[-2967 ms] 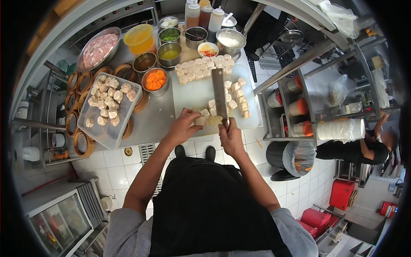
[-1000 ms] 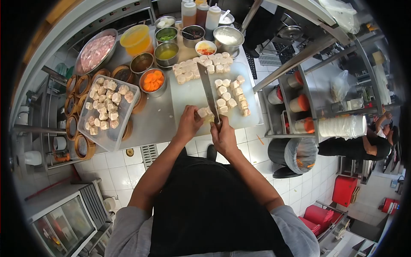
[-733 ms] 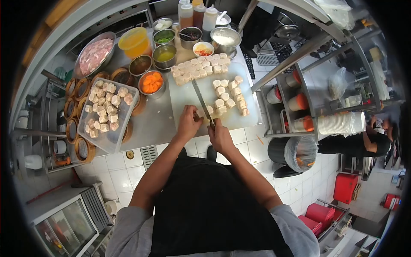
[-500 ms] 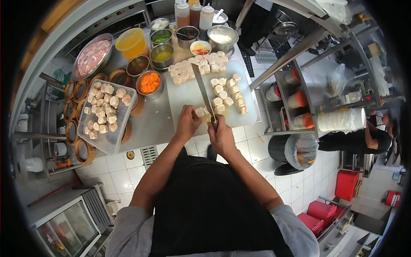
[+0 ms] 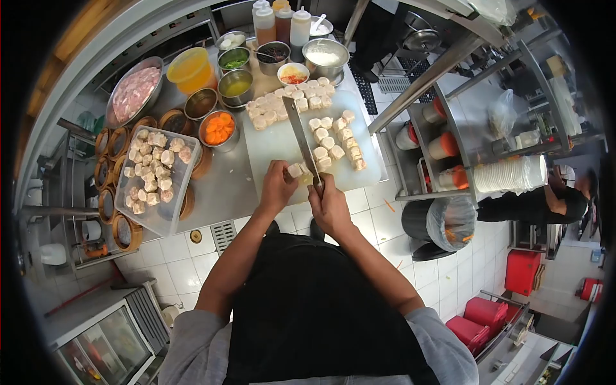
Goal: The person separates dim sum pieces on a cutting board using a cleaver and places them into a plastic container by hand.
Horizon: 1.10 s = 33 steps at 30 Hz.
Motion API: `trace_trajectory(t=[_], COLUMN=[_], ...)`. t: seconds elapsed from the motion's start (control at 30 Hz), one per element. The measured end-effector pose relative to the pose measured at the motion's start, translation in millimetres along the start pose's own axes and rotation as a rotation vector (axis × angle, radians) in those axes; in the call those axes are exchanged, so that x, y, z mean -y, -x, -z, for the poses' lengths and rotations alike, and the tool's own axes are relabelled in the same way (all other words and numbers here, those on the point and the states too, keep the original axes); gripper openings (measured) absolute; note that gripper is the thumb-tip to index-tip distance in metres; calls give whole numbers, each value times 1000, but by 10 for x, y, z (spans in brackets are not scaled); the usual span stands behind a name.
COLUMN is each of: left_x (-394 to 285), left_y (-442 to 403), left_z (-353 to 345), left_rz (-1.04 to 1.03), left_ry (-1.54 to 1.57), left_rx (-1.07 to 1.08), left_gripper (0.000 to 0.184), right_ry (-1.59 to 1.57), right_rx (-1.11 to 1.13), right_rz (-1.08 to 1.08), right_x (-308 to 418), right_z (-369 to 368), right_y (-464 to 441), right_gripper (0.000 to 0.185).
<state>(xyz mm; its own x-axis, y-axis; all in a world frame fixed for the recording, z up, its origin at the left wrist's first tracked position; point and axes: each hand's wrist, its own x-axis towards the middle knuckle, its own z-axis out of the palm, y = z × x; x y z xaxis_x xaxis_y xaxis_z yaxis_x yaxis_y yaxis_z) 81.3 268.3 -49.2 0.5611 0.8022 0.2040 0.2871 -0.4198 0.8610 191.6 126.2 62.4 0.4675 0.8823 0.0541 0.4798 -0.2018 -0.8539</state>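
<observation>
On the white cutting board (image 5: pixel 266 146), my left hand (image 5: pixel 277 187) pinches a pale, blocky dumpling (image 5: pixel 297 170) near the front edge. My right hand (image 5: pixel 330 206) is wrapped round the handle of a long knife (image 5: pixel 299 133). Its blade points away from me across the board, just right of the pinched dumpling. More pale dumplings (image 5: pixel 269 110) lie in packed rows at the board's far side. Another loose group (image 5: pixel 327 142) sits to the right of the blade. My left fingertips are partly hidden behind the hand.
Left of the board stands a clear plastic container (image 5: pixel 172 217) of meat-topped dumplings, beside bamboo steamers (image 5: pixel 126 232). Further back are a bowl of sliced carrots (image 5: pixel 218 129), a bowl of raw meat (image 5: pixel 136 90) and squeeze bottles (image 5: pixel 299 27). A lined bin (image 5: pixel 451 224) stands right; another person (image 5: pixel 536 206) is beyond.
The view has shifted slightly, so the table's contents sit a little further left and some lower. Both hands keep their holds, with the knife in nearly the same place.
</observation>
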Motion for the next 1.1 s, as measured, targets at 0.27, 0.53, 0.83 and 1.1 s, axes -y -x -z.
trace_trajectory(t=[0.27,0.53,0.83,1.1], left_x=[25,-270,-255,-341], left_y=[14,-200,-547,-611], left_z=[70,16,-391,-21], left_rz=[38,-243,-373,-272], left_ry=[-33,-353,-485,-476], left_rx=[31,111,271,567], left_gripper=[42,94,93,72], right_ry=[149,-92,-126,-67], right_rx=[145,7,-88,-24], right_rz=[-91,-254,-357,-381], right_x=[-799,-240,-517,-598], right_z=[-414,473,753,563], right_y=[-81,-15,280,381], right_gripper=[29,32,27,30])
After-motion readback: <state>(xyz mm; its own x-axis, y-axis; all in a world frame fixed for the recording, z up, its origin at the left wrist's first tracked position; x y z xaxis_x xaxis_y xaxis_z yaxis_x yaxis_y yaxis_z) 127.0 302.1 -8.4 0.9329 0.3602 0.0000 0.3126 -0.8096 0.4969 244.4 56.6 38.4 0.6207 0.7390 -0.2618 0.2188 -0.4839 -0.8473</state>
